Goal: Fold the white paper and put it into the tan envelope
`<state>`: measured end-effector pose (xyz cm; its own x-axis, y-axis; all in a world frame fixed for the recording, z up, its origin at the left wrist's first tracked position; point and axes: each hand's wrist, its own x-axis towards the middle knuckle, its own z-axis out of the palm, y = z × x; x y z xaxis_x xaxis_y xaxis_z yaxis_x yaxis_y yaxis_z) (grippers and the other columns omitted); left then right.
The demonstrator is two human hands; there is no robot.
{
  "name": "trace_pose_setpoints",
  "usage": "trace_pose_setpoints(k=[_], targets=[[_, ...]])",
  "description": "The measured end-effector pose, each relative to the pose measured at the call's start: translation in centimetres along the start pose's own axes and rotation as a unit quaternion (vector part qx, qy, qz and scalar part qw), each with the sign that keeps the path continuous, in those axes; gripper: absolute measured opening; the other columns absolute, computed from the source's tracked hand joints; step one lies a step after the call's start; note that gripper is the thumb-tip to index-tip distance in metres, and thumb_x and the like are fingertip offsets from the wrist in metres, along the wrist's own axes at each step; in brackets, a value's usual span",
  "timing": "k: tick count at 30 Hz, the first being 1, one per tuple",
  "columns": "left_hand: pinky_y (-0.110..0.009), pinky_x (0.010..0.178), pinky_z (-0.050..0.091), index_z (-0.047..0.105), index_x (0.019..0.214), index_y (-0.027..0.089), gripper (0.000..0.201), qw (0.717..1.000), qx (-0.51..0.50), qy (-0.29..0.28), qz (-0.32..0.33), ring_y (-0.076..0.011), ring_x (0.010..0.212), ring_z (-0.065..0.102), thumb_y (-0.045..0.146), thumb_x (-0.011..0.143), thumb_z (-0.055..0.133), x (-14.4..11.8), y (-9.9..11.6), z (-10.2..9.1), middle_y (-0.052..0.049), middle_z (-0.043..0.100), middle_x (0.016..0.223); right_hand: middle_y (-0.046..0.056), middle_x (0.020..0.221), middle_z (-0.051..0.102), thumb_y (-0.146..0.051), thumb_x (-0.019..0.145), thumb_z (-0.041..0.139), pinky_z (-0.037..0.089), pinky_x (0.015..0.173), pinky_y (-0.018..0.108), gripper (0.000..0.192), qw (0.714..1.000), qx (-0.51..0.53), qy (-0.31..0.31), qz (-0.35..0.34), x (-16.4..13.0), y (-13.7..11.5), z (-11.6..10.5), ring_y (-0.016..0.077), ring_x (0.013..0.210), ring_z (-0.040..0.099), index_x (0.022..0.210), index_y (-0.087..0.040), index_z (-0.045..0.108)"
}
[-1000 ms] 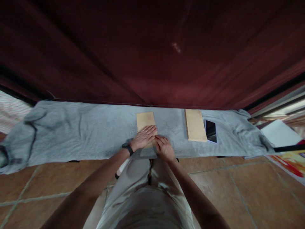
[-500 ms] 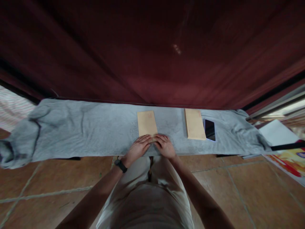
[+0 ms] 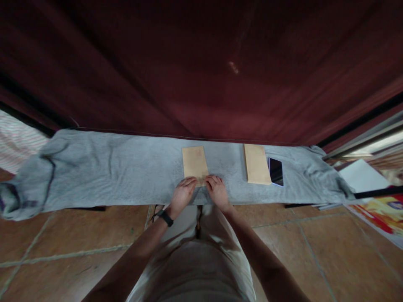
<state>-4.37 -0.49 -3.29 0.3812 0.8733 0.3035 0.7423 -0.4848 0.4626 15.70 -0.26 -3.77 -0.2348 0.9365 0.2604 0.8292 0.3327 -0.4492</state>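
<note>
A tan paper envelope [image 3: 194, 161] lies flat on a grey cloth in front of me, its short near end towards my body. My left hand [image 3: 183, 192] is at the near left corner, fingers bent together and pinching the edge. At the near right corner my right hand [image 3: 216, 191] grips the same edge, thumb and fingers close together. Between the hands a narrow strip of the near end shows, looking like a folded flap. The fingertips partly cover both corners. A dark watch [image 3: 165, 217] is on my left wrist.
To the right sits a thick stack of similar tan envelopes [image 3: 257, 164], with a phone [image 3: 276, 172] beside it. The grey cloth [image 3: 135, 172] covers a narrow bench against a dark red surface [image 3: 189, 84]. White paper [image 3: 363, 176] and a colourful printed sheet [image 3: 384, 214] are far right.
My hands have moved slightly apart along the envelope's near edge, uncovering more of the strip between them. The envelope stays in about the same place.
</note>
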Motion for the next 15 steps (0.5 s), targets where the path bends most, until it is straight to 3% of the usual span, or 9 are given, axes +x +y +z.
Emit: trace_pose_setpoints(k=[6, 9, 15], targets=[[-0.042, 0.112, 0.049, 0.066, 0.127, 0.019, 0.042, 0.997, 0.064, -0.042, 0.030, -0.0227, 0.131, 0.059, 0.006, 0.092, 0.046, -0.9, 0.5, -0.1, -0.010, 0.067, 0.136, 0.009, 0.124, 0.070, -0.023, 0.105, 0.044, 0.044, 0.106, 0.044, 0.027, 1.000, 0.010, 0.008, -0.022, -0.3, -0.8, 0.0, 0.0241, 0.118, 0.062, 0.119, -0.022, 0.068], [-0.042, 0.116, 0.046, 0.062, 0.133, 0.013, 0.046, 0.995, 0.076, -0.047, 0.039, -0.0238, 0.136, 0.055, 0.006, 0.092, 0.042, -1.6, 0.5, 0.1, -0.014, 0.063, 0.141, 0.010, 0.141, 0.063, -0.025, 0.106, 0.041, 0.035, 0.120, 0.046, 0.037, 0.998, 0.033, 0.004, -0.053, -1.1, -3.0, 0.8, 0.0228, 0.136, 0.053, 0.137, -0.019, 0.060], [-0.047, 0.122, 0.037, 0.047, 0.150, 0.010, 0.061, 0.993, 0.096, -0.065, 0.022, -0.0257, 0.145, 0.045, 0.012, 0.090, 0.040, -3.6, -0.2, 0.1, -0.016, 0.052, 0.153, 0.015, 0.160, 0.043, -0.034, 0.106, 0.042, 0.035, 0.123, 0.045, 0.056, 0.998, 0.023, -0.026, -0.055, -3.0, -7.1, 2.6, 0.0241, 0.151, 0.036, 0.156, -0.010, 0.037]])
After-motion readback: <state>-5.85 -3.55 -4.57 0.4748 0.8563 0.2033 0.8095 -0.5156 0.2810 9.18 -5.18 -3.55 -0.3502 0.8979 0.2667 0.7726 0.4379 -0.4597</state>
